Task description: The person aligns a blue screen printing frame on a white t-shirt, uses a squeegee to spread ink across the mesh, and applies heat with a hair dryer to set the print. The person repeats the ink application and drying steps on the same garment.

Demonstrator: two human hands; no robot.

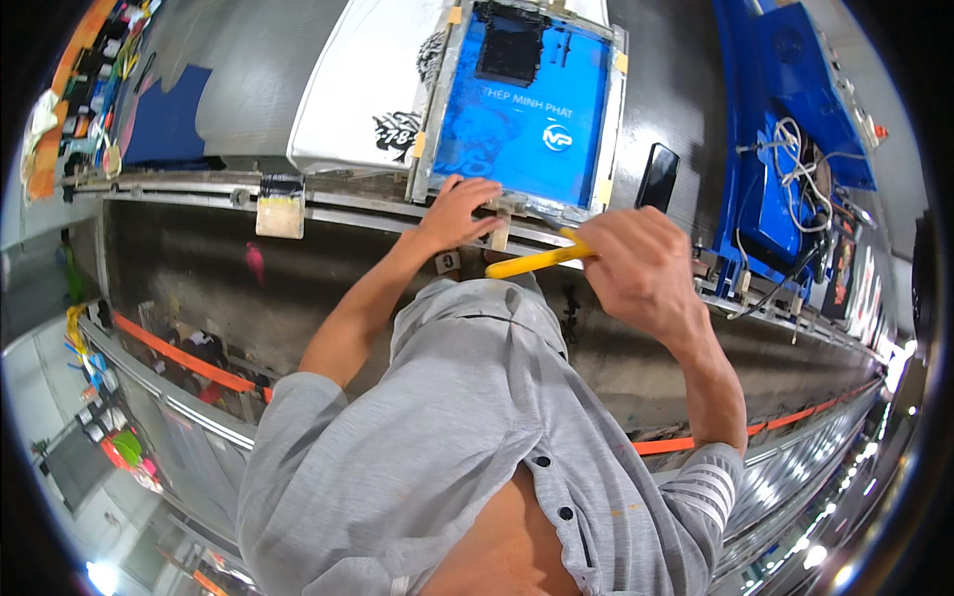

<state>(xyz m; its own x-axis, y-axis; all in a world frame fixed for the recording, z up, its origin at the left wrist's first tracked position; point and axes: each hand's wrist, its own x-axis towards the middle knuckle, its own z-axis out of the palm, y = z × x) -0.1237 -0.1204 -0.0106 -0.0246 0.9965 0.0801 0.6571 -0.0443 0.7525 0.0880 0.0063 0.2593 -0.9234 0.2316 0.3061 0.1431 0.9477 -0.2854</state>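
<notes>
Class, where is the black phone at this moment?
In the head view, the black phone lies on the dark table, to the right of the blue framed screen, just beyond the person's right hand.

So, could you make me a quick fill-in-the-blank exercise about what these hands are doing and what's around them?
1. The right hand grips a long, slim, stick-like tool coloured ____.
2. The ____ hand is at the near edge of a flat, blue, rectangular screen with a metal frame.
3. A roughly rectangular patch near the screen's far end is coloured ____.
4. A slim, dark, rectangular phone lies on the grey tabletop, on the screen's ____ side as the wearer sees it.

Missing words: yellow; left; black; right.
</notes>
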